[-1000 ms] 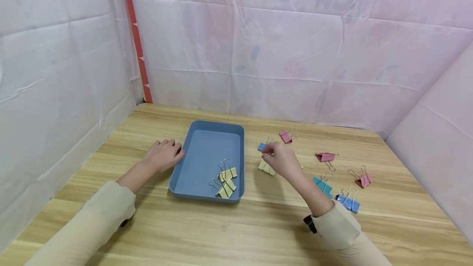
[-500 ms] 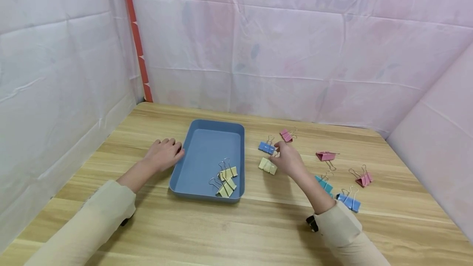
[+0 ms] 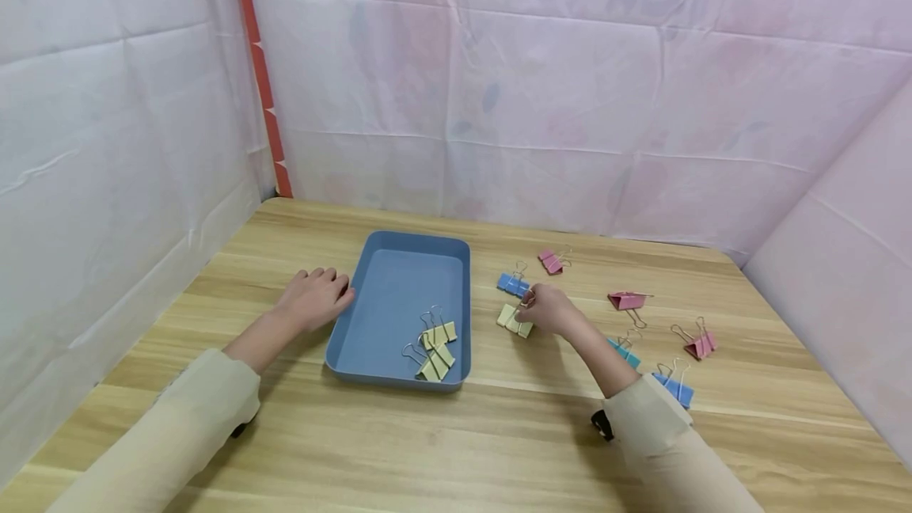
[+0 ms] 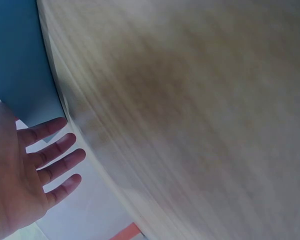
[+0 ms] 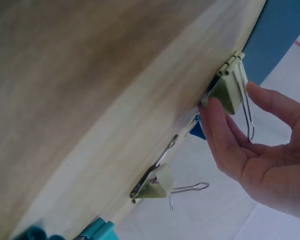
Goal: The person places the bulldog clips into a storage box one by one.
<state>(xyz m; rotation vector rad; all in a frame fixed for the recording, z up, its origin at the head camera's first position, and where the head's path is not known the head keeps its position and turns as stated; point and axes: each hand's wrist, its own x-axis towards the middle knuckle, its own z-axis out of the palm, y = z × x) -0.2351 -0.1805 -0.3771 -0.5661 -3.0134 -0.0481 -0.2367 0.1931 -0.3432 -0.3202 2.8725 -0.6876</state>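
My right hand (image 3: 552,309) is at a pale yellow binder clip (image 3: 511,320) on the table, right of a blue tray (image 3: 406,275). Thumb and fingers lie on either side of that clip in the right wrist view, pinching it. A second pale yellow binder clip (image 5: 157,184) shows there, while in the head view the hand hides it. Just behind sits a blue binder clip (image 3: 513,285). My left hand (image 3: 313,299) rests with relaxed fingers at the tray's left wall, thumb touching it. Inside the tray's near right corner are yellow binder clips (image 3: 435,362).
Pink binder clips (image 3: 627,301) are scattered at the back and right. A teal binder clip (image 3: 625,353) and another blue binder clip (image 3: 675,390) lie near my right forearm. Fabric-covered walls (image 3: 570,101) border the wooden table (image 3: 442,457) behind and at both sides.
My right hand, over the blue clip a second ago, has lowered and shifted slightly right, to the pale yellow clip's right end. The left hand and tray have stayed put.
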